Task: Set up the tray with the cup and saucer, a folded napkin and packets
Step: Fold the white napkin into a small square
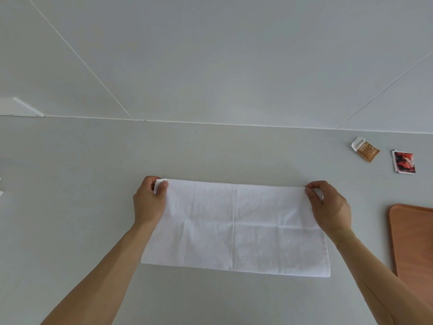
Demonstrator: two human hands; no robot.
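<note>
Your left hand (150, 200) and right hand (328, 205) each pinch a far corner of the white napkin (234, 226), which lies flat on the counter (93, 184), creased down its middle. Only the tray's (407, 231) left part shows. Two packets sit beyond it: one brown (365, 149), one red (404, 162).

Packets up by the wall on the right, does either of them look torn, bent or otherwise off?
The brown packet has its white end curled up off the counter and lies at a slant; whether it is torn open cannot be told. The red packet lies flat and looks intact. Neither is on the tray yet.
</note>
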